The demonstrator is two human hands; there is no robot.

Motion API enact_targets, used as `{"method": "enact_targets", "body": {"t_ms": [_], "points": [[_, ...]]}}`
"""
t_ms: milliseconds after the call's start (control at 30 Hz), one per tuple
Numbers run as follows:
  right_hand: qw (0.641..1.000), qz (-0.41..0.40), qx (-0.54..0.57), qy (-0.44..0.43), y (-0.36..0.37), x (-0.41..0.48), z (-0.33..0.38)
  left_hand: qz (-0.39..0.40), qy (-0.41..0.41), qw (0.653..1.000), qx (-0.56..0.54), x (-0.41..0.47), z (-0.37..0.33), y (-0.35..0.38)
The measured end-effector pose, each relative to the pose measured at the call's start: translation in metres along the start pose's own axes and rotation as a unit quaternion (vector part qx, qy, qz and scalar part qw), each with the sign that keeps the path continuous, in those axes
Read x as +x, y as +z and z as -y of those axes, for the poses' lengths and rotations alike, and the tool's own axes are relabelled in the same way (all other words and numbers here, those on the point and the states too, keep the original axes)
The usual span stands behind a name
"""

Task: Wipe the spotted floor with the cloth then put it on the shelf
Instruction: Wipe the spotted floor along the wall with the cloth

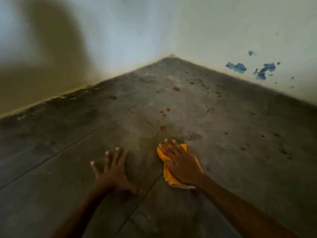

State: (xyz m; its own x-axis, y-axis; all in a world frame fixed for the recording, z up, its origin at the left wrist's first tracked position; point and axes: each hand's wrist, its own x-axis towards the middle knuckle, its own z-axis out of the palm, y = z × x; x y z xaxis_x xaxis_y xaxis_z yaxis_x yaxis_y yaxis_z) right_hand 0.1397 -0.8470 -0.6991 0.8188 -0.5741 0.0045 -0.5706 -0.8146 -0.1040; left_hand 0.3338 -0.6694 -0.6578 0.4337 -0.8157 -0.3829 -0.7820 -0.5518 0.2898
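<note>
Head view: right hand [181,164] lies flat, fingers spread, pressing an orange cloth [167,176] onto the dark floor [240,169]. Cloth is crumpled and bright. Left hand [113,170] rests just beside it, fingers spread wide. Brown spots [167,109] lie farther off, near the wall corner [171,55].

- Room corner [171,55] just above frame centre, where two pale walls meet the floor.
- Left wall [120,31] bluish-white, with a big blurred olive-brown shadow [42,57] over upper left.
- Right wall [240,23] off-white, with blue chipped-paint patches [237,67] at right near the floor line and small dark specks beside them.
- Floor [68,143] dark grey, worn, crossed by thin diagonal joint lines.
- Brown-orange spots [167,109] scattered over centre and right of the floor.
- Yellowish band [51,98] along the left wall's base.
- Light dim and soft; frame edges blurred.
</note>
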Motion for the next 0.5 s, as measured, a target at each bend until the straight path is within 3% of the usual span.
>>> {"method": "enact_targets", "body": {"t_ms": [200, 367, 433, 500], "points": [[0.989, -0.02, 0.011, 0.148, -0.018, 0.137, -0.003, 0.002, 0.008, 1.0, -0.006, 0.009, 0.021, 0.001], [0.997, 0.031, -0.034, -0.065, -0.01, 0.074, 0.039, -0.003, -0.012, 1.0, 0.006, 0.01, 0.024, 0.001], [0.998, 0.036, -0.026, -0.046, -0.017, 0.089, 0.022, -0.003, -0.005, 1.0, 0.007, 0.011, 0.023, 0.0], [0.997, 0.05, -0.026, 0.045, -0.029, 0.13, 0.014, -0.007, 0.002, 1.0, 0.005, 0.013, 0.024, 0.001]]}}
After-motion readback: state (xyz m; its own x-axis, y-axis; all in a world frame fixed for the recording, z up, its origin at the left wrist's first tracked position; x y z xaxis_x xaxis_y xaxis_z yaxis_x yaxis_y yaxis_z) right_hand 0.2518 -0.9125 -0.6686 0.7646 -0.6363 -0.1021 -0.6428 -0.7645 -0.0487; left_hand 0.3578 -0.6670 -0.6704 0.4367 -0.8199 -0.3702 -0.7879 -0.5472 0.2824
